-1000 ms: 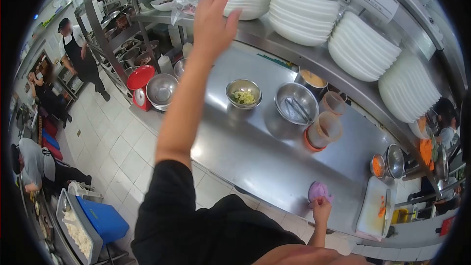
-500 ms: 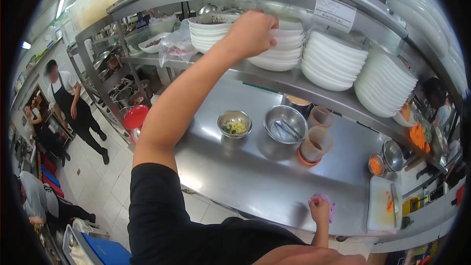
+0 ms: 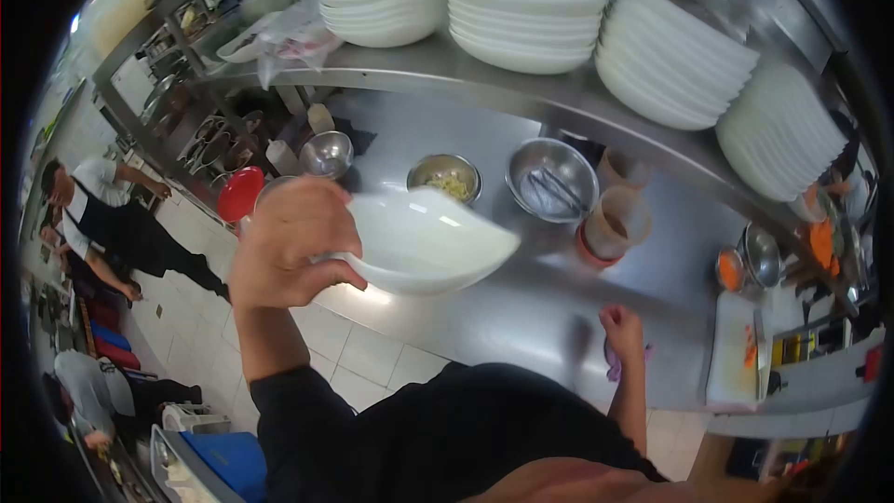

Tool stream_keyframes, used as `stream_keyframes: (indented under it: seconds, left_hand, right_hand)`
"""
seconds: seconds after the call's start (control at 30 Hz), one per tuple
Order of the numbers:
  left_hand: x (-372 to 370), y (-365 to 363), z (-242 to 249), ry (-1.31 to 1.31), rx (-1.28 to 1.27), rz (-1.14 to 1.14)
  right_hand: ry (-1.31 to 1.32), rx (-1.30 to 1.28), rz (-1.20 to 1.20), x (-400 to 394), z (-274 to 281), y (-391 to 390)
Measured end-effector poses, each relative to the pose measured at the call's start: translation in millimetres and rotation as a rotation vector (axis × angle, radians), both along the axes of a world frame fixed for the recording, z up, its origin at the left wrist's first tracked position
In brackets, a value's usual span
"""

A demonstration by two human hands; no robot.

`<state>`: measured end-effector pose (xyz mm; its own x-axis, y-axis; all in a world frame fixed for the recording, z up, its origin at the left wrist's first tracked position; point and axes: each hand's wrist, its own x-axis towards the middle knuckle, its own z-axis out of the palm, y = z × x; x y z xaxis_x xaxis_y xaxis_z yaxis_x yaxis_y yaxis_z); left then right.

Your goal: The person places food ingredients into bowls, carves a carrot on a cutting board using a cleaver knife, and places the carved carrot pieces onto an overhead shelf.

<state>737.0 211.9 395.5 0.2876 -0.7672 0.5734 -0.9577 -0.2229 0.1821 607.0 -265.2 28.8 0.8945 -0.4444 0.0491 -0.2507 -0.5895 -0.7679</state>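
My left hand (image 3: 296, 244) is closed on the near-left rim of a white, boat-shaped bowl (image 3: 430, 244), raised over the front edge of the steel counter (image 3: 484, 317). Beyond the bowl, a small steel bowl (image 3: 445, 179) holds chopped yellow-green food. My right hand (image 3: 622, 328) has its fingers curled together over the counter; what they hold, if anything, is hidden. Behind its wrist shows a purple cloth (image 3: 613, 365). Stacks of white bowls (image 3: 523, 14) stand on the shelf above the counter.
A steel bowl with a utensil (image 3: 551, 180) stands beside plastic containers (image 3: 616, 224). At the right are a cutting board with a knife (image 3: 736, 354) and a bowl of orange food (image 3: 729, 270). Co-workers (image 3: 116, 224) stand at the left. The metal shelf (image 3: 391, 70) overhangs the counter.
My left hand has come down from the shelf stacks toward me, now with a white bowl in it. The view has shifted; my right hand remains near the purple cloth.
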Motion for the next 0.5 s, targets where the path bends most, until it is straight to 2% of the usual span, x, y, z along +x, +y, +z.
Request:
stream_keyframes:
  seconds: [0.03,0.1,0.17,0.23,0.27,0.3,0.33,0.4,0.43,0.5]
  left_hand:
    - [11.9,6.9,-22.1,0.012,0.008,-0.015]
    - [48.4,18.3,-82.4,0.08,0.062,0.324]
    - [109.8,26.1,-129.1,0.124,0.002,0.662]
    - [205.4,32.7,-194.6,0.117,-0.141,0.746]
    - [252.7,39.4,-232.7,0.135,-0.119,0.769]
    - [296.4,42.8,-263.0,0.144,-0.098,0.773]
    - [322.5,37.0,-283.7,0.3,-0.123,0.781]
    - [386.8,37.5,-328.2,0.108,-0.009,0.753]
    - [391.1,30.7,-330.4,0.026,0.093,0.765]
    - [399.2,20.5,-346.0,0.052,0.185,0.799]
  right_hand:
    - [-0.009,-0.032,0.056,15.9,1.5,2.2]
    - [0.058,-0.081,0.163,40.3,11.2,10.6]
    - [0.131,-0.125,0.251,67.6,14.1,18.2]
    - [0.199,-0.127,0.298,87.8,15.5,25.9]
    - [0.177,-0.151,0.275,91.3,15.3,28.2]
    - [0.152,-0.178,0.232,91.5,13.0,27.9]
    - [0.073,-0.174,0.15,87.2,3.6,22.8]
    - [-0.011,-0.158,-0.043,60.4,-9.5,0.9]
    - [-0.039,-0.162,-0.173,42.1,-13.5,-11.6]
    - [0.0,-0.198,-0.354,0.3,-17.9,-32.4]
